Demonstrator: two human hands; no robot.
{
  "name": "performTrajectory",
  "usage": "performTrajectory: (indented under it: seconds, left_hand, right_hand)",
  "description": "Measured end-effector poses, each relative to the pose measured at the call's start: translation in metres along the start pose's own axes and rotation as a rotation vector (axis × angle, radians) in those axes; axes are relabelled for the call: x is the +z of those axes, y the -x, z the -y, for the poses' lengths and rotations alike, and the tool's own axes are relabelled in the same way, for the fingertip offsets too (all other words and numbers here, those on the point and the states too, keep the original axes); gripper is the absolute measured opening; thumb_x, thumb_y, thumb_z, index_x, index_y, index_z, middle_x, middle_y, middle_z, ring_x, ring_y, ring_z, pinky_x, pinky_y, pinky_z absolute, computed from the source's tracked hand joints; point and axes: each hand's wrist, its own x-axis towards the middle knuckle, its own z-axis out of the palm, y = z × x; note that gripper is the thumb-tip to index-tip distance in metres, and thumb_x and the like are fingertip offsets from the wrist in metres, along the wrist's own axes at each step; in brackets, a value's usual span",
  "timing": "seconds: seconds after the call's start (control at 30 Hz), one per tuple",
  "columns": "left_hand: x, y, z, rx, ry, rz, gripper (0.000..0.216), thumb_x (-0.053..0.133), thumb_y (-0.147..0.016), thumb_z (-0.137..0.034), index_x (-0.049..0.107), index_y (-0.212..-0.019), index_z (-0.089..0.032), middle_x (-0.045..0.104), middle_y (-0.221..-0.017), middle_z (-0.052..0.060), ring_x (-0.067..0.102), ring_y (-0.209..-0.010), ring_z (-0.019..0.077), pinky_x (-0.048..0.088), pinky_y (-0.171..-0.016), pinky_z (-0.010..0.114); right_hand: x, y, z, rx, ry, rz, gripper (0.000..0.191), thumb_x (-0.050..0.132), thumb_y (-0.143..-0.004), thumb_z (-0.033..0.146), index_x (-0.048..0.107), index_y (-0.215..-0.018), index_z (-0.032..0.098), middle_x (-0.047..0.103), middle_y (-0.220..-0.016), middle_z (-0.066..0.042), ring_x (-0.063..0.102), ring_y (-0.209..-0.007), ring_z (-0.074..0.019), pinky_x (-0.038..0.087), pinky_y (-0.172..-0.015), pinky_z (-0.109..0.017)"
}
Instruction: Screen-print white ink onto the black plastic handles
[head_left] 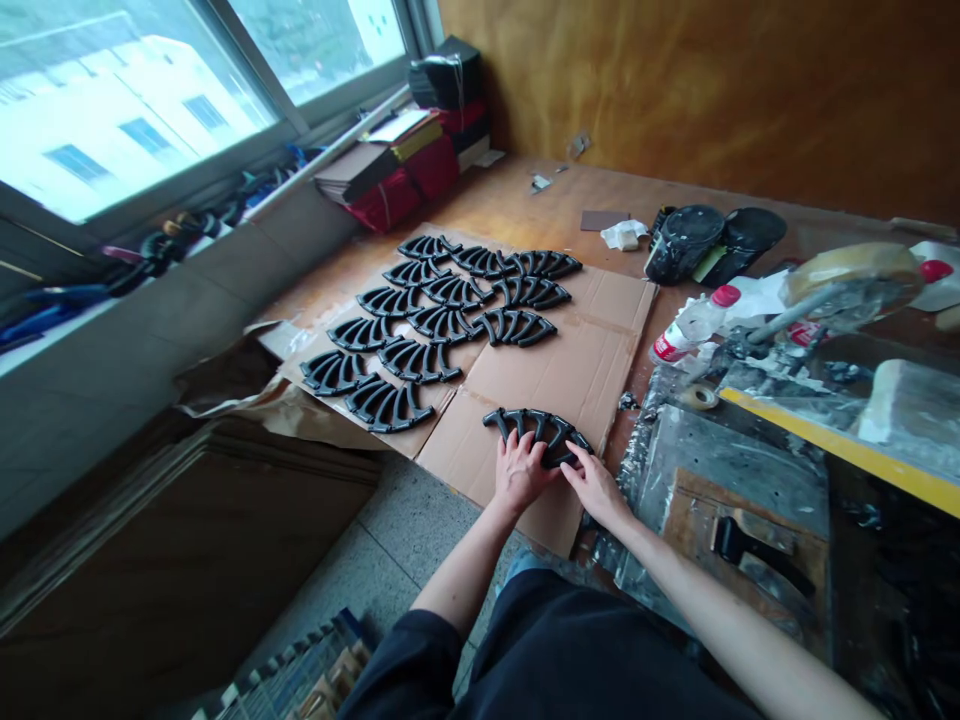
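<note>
A black fan-shaped ribbed piece [553, 428] lies on the near end of a flattened cardboard sheet [517, 375], its curved rim facing away from me. My left hand [519, 468] holds its lower left side, fingers bent over the ribs. At the right end, my right hand [594, 487] pinches the piece between thumb and fingers. The palms hide part of its lower edge. Farther up the cardboard, several similar black pieces [416, 358] are laid out in overlapping rows.
To my right are a plastic bottle [694, 325], a tape roll [699, 397] and a machine with a yellow-edged plate [840, 450]. Black cans [686, 240] stand behind. Stacked boards [360, 170] sit by the window; cardboard sheets [187, 540] lean at lower left.
</note>
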Motion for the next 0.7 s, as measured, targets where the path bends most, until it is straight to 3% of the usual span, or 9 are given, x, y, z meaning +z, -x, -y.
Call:
performTrajectory:
  seconds: [0.1,0.17,0.27,0.37,0.53,0.63,0.7]
  left_hand:
    - [-0.013,-0.038,0.037,0.16,0.031,0.062,0.049,0.07,-0.072,-0.056,0.068,-0.109,-0.025,0.062,-0.127,0.009,0.044,-0.127,0.0362,0.033,-0.106,0.054]
    - [-0.022,-0.069,0.063,0.193,0.018,0.106,0.053,0.073,-0.069,-0.056,0.068,-0.112,-0.025,0.061,-0.128,0.009,0.044,-0.128,0.0355,0.034,-0.107,0.051]
    - [-0.033,-0.109,0.099,0.128,-0.034,0.119,0.053,0.073,-0.07,-0.053,0.067,-0.114,-0.024,0.06,-0.129,0.009,0.044,-0.13,0.0344,0.034,-0.108,0.049]
    - [-0.037,-0.132,0.123,0.029,-0.06,0.093,0.05,0.07,-0.074,-0.052,0.066,-0.114,-0.023,0.06,-0.129,0.01,0.046,-0.128,0.0322,0.034,-0.109,0.048]
    - [-0.03,-0.135,0.128,-0.101,-0.113,0.082,0.056,0.062,-0.079,-0.055,0.061,-0.123,-0.021,0.055,-0.139,0.011,0.04,-0.134,0.0355,0.031,-0.11,0.051]
    - [-0.026,-0.127,0.12,-0.11,-0.154,0.068,0.06,0.056,-0.083,-0.053,0.053,-0.134,-0.021,0.044,-0.149,0.012,0.031,-0.14,0.0388,0.029,-0.109,0.058]
    - [-0.025,-0.12,0.111,-0.114,-0.172,0.019,0.063,0.053,-0.086,-0.049,0.045,-0.141,-0.021,0.039,-0.153,0.013,0.028,-0.142,0.0392,0.028,-0.109,0.06]
  right_hand:
    - [0.005,0.004,0.003,-0.123,0.069,-0.006,0.05,0.047,-0.093,0.039,0.048,-0.139,0.02,0.062,-0.116,-0.012,0.061,-0.103,-0.0238,0.048,-0.097,-0.042]
    - [0.008,0.005,0.006,-0.204,0.157,-0.004,0.046,0.05,-0.092,0.036,0.053,-0.136,0.022,0.062,-0.117,-0.011,0.057,-0.11,-0.0266,0.045,-0.1,-0.045]
    - [0.012,0.006,0.01,-0.244,0.262,-0.002,0.042,0.056,-0.089,0.032,0.059,-0.13,0.022,0.062,-0.117,-0.012,0.057,-0.109,-0.0282,0.046,-0.1,-0.046]
    - [0.012,0.007,0.011,-0.229,0.301,0.002,0.039,0.06,-0.087,0.027,0.062,-0.125,0.023,0.06,-0.121,-0.013,0.057,-0.112,-0.0282,0.046,-0.101,-0.046]
    - [-0.006,0.019,0.027,-0.169,0.222,0.111,0.036,0.061,-0.086,0.024,0.065,-0.122,0.02,0.06,-0.126,-0.012,0.056,-0.118,-0.0251,0.044,-0.105,-0.041]
    - [-0.04,0.036,0.039,-0.211,0.14,0.131,0.031,0.06,-0.088,0.024,0.066,-0.119,0.02,0.063,-0.124,-0.009,0.058,-0.116,-0.0207,0.045,-0.104,-0.036]
    - [-0.073,0.052,0.037,-0.262,0.132,0.068,0.03,0.058,-0.09,0.025,0.066,-0.119,0.022,0.064,-0.124,-0.007,0.058,-0.117,-0.0189,0.045,-0.104,-0.035]
